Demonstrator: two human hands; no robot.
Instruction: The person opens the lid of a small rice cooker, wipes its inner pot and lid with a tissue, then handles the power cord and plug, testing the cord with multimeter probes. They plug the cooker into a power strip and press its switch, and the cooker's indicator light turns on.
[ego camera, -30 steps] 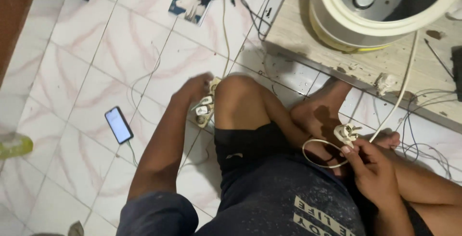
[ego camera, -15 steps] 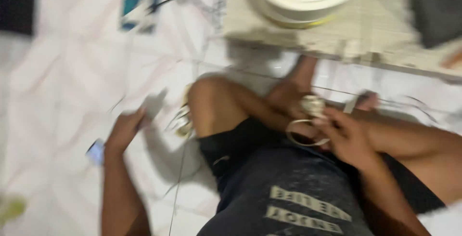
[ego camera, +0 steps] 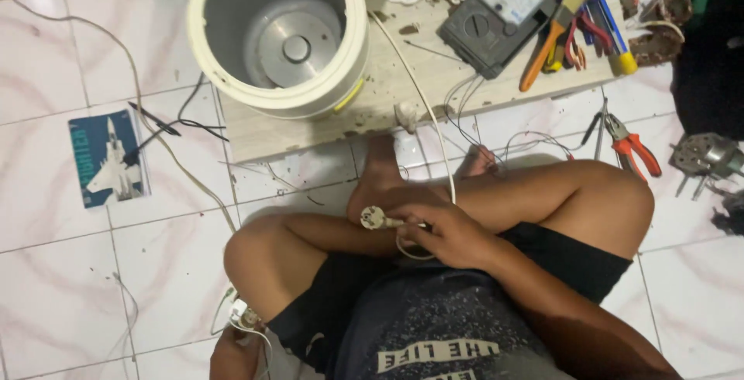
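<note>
Between right-hand fingers (ego camera: 422,221), white plug (ego camera: 373,219), protruding leftward over the shin.

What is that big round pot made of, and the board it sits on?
The round pot looks like cream plastic outside, smooth and glossy, with a dull grey metal lining, probably aluminium. The board looks like pale wood with visible grain and stains, though it may be laminate.

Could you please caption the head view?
Right hand grips white round power plug; open cream rice cooker shell sits ahead.
</note>
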